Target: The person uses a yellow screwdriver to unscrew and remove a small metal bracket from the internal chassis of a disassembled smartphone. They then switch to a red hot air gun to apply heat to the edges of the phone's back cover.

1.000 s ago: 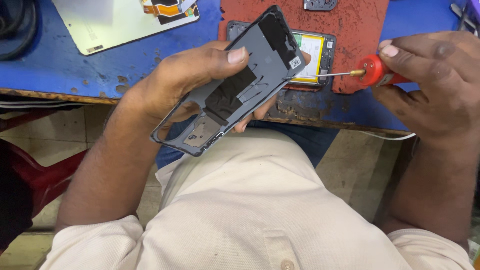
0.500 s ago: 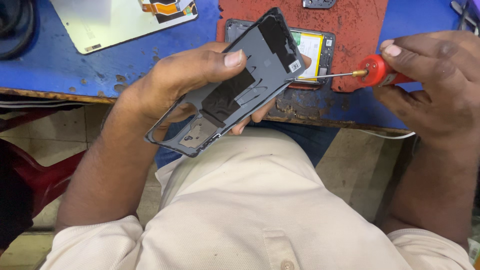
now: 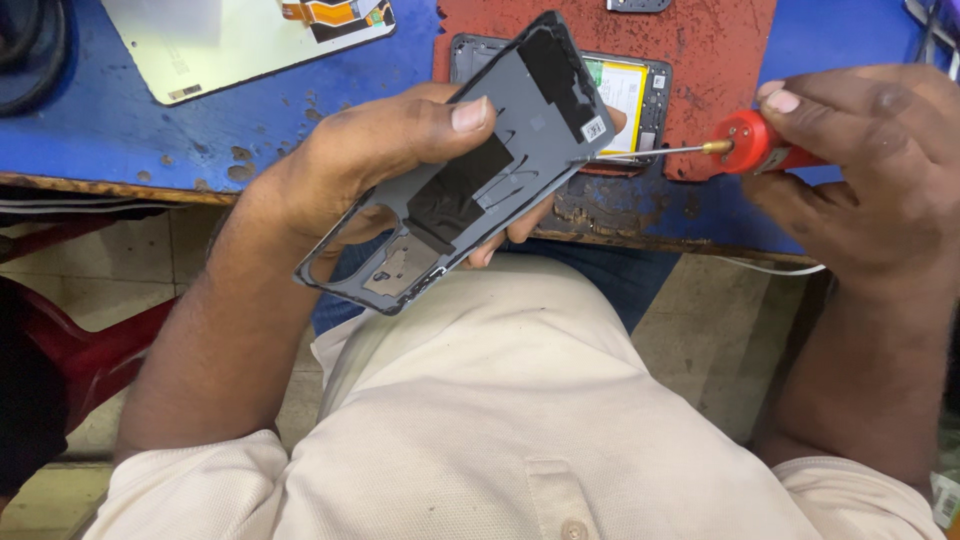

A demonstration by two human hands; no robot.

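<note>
My left hand [image 3: 375, 160] grips a dark grey phone back cover [image 3: 470, 175], inner side up, tilted above the bench edge with its camera cut-out end low at the left. My right hand [image 3: 870, 165] holds a red-handled screwdriver [image 3: 755, 145]; its thin metal shaft points left and its tip touches the cover's right edge. Behind the cover lies an opened phone body [image 3: 630, 95] with a yellow-edged battery, partly hidden by the cover.
A red work mat [image 3: 700, 60] lies on the blue bench [image 3: 120, 130], whose worn front edge runs beneath my hands. A pale phone display panel [image 3: 220, 45] with an orange flex cable rests at the back left. Black cable coils sit at the far left [image 3: 30, 50].
The back cover has shifted only slightly in my left hand. The screwdriver tip stays at the cover's right edge.
</note>
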